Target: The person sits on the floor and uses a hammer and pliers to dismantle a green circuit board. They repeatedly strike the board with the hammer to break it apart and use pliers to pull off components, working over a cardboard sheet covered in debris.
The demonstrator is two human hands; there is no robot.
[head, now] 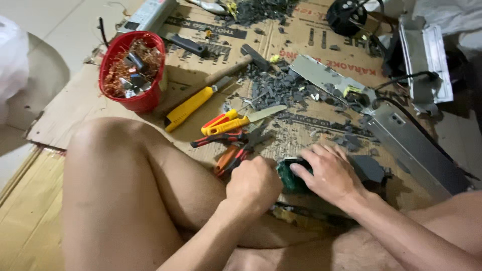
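pressing down with my right hand [329, 173], i have my fingers [314, 155] spread and curled over the top of a dark green block [288, 176], the thumb hooked on its near edge, so the block sits directly under my fingertips and palm. its long axis seems to run from my right palm across toward my left hand, though most of it is covered and i cannot tell its full shape. my left hand [253, 183] is clenched in a fist just beside the block's left end, touching or nearly touching it; whether it grips a tool i cannot tell, since the knuckles hide whatever is inside. both hands are equally close to the block, the right one on top, the left at its side. my right forearm comes in low from the right, the left forearm rises from below over my bent knee [108, 140]. just beyond my left knuckles lie orange-handled pliers [232, 154], then red and yellow snips [236, 122], a yellow utility knife [191, 106]. farther out, dark plastic fragments [281, 88] litter the cardboard sheet [80, 100], with a red bucket [131, 70] of copper scrap well off to the left.
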